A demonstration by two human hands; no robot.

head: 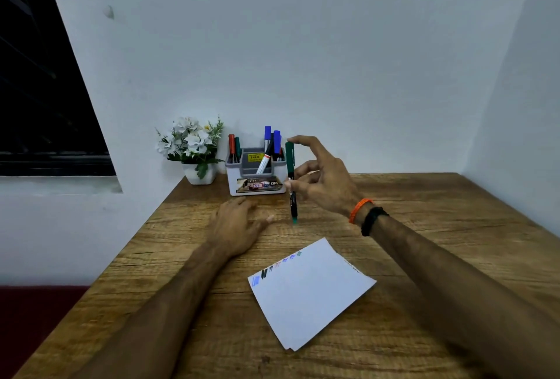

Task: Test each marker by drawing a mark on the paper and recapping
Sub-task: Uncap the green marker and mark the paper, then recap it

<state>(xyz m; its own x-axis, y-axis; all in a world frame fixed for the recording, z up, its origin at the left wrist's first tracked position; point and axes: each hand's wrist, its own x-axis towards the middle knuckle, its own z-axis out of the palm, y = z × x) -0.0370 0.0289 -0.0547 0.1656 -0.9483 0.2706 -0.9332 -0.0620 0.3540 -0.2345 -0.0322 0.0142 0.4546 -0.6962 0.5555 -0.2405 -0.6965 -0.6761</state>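
Our right hand [318,172] pinches the green marker [291,182] upright, cap on top; left hand [239,221] rests spread on the tabletop [424,257]. We should return it (straight down) into the holder [256,177] just beyond.

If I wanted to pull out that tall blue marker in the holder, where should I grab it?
Pinch the blue marker by its cap, coming from straight above. It stands nearly upright in the holder with only its top part sticking out, and other markers crowd beside it, so the top is probably the easiest part to reach. Lift straight up.
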